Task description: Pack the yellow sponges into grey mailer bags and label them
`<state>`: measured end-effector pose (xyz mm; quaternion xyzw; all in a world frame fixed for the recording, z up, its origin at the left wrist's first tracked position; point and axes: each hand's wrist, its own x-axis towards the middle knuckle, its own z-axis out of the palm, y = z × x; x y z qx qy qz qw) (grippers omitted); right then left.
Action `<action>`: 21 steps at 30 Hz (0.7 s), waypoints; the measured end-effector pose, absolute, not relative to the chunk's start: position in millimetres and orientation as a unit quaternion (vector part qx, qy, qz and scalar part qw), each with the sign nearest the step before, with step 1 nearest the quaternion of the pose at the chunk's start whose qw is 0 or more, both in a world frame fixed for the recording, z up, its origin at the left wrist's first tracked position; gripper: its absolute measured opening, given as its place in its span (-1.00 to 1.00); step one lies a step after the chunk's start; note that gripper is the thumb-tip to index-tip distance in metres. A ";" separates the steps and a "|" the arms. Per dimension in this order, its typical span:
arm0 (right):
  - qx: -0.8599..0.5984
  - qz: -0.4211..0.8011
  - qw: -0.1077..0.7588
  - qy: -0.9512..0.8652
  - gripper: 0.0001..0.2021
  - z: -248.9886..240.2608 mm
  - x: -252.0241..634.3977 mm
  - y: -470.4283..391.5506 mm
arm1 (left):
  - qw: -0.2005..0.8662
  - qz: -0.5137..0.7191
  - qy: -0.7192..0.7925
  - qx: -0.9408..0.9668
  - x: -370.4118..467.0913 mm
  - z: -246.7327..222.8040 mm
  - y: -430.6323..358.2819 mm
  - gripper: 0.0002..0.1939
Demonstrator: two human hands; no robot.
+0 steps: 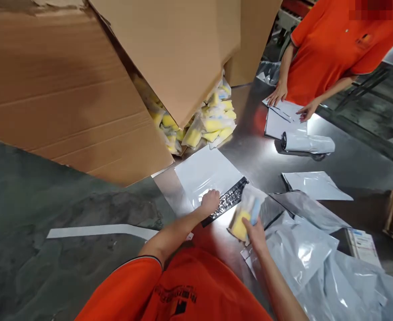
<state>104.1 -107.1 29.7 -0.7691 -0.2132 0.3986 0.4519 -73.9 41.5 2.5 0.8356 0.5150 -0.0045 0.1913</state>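
Note:
A white plastic mailing bag (205,171) lies flat on the metal table, its black inner strip showing along the near edge. My left hand (210,201) is closed on that edge, fingers curled and partly hidden. To its right, my right hand (255,232) grips a clear packet (246,214) with something yellow and something blue inside. The packet is tilted and slightly blurred, beside the bag's right end. Many similar packets (213,120) spill from the opening of a large cardboard box (72,89) beyond the bag.
Grey-white bags (303,249) are heaped at right, near a stack of printed cards (365,245). Across the metal table (250,156), a co-worker in orange (330,53) handles white bags (283,120) beside a rolled bag (308,142). A white strip (99,229) lies at left.

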 end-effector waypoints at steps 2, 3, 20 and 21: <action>-0.750 0.430 0.428 -0.265 -0.56 40.1 93.2 -96.3 | 0.189 -0.008 0.529 0.827 -72.6 3.1 42.4 -0.75; -0.736 0.448 0.418 -0.287 -0.56 42.9 88.0 -90.4 | 0.189 -0.008 0.534 0.824 -71.6 3.7 43.3 -0.76; -0.695 0.543 0.262 -0.391 -0.81 54.6 78.0 -59.0 | 0.227 0.202 0.458 0.835 -86.3 25.0 62.0 -0.85; -0.681 0.553 0.259 -0.404 -0.84 55.4 74.3 -44.4 | 0.221 0.231 0.439 0.839 -87.0 28.4 57.4 -0.86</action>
